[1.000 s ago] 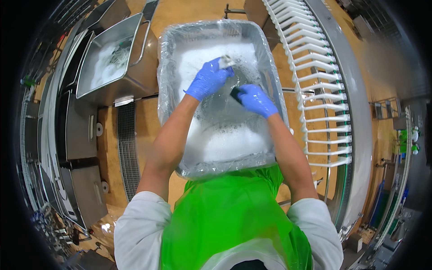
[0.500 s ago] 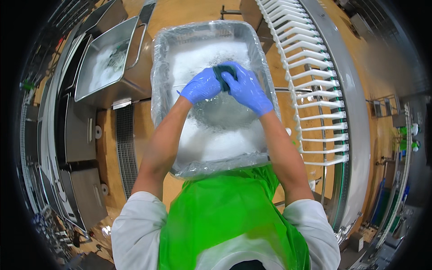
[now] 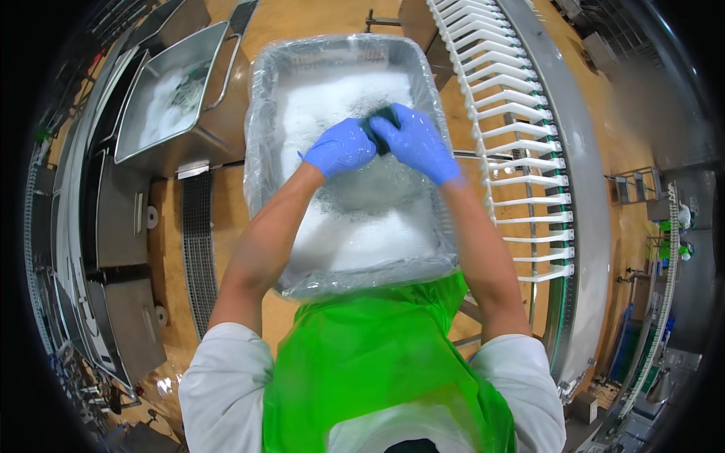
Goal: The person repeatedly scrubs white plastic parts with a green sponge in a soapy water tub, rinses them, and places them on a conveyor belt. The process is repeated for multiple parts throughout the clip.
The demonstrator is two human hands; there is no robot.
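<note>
Both my hands wear blue gloves and meet over a grey tub (image 3: 260, 143) lined with clear plastic. Foamy, soapy water (image 3: 370, 238) fills the tub, with a more open patch of cloudy water under my hands. Between them is a dark green scouring pad (image 3: 381, 130), bunched up. My left hand (image 3: 343, 147) grips its left side with the fingers closed. My right hand (image 3: 415, 143) holds its right side, thumb pressed on top. The fingertips of both hands are partly hidden behind the pad and each other.
On the left, a metal bin (image 3: 215, 83) with a bar handle holds white suds and something greenish. A floor grate (image 3: 198, 241) runs below it. To the right stands a conveyor with white angled slats (image 3: 521, 162) and a metal side rail (image 3: 581, 226). My green apron (image 3: 362, 355) touches the tub's near edge.
The pad is tilted and squeezed differently between my hands, and my right hand has shifted slightly. The whole view has moved a little, so the surroundings sit further left.
</note>
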